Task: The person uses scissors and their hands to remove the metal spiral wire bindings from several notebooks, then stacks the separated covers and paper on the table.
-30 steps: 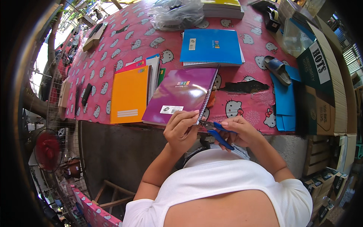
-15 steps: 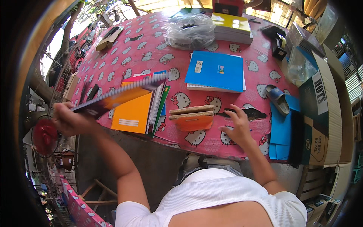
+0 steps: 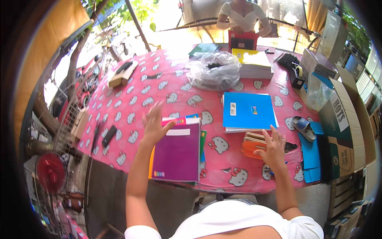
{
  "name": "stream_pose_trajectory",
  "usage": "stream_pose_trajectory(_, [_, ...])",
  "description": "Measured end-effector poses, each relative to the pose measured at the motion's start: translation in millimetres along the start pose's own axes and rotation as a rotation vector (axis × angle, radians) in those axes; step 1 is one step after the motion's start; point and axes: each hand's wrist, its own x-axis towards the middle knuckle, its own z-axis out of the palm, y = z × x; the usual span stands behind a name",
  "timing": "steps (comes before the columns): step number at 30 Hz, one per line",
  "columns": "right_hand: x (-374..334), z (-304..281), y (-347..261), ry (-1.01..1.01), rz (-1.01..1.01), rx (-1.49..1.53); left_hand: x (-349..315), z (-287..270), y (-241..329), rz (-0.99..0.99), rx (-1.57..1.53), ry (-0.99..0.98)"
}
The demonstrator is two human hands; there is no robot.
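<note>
A purple notebook [image 3: 177, 153] tops a small stack, with yellow, green and blue covers showing at its edges. My left hand [image 3: 153, 124], somewhat blurred, is raised at the stack's upper left corner, fingers spread and holding nothing. Farther right, my right hand [image 3: 273, 149] has its fingers apart beside an orange block with brown board-like layers [image 3: 251, 146]; whether it touches the block I cannot tell. Just beyond that block lies a stack of blue notebooks [image 3: 248, 110].
On the pink patterned table [image 3: 119, 131] are a clear plastic bag [image 3: 213, 71], a yellow-topped notebook pile [image 3: 254, 71], a blue slipper [image 3: 304, 129] and a tape dispenser [image 3: 297, 77]. An open cardboard box [image 3: 344, 119] stands at the right. Another person [image 3: 242, 16] is across the table.
The notebook in my left hand now lies purple side up on the stack, released. My left hand has moved right. The orange block sits nearer the blue notebooks. The view has tilted up.
</note>
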Motion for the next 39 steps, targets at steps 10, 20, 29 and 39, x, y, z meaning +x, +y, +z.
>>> stream_pose_trajectory(10, [-2, 120, -180, -0.537, 0.446, 0.839, -69, 76, -146, -0.843, -1.398, -0.468])
stream_pose_trajectory(20, [22, 133, -185, -0.588, 0.344, 0.852, -47, 64, -112, -0.872, -1.677, -0.689])
stream_pose_trajectory(29, [-8, 117, -186, -0.47, 0.501, 1.409, -61, 86, -113, -0.591, -1.519, -0.646])
stream_pose_trajectory(39, [-40, 76, -176, -0.332, 0.498, 2.047, -98, 2, -49, -0.174, -1.598, -0.39])
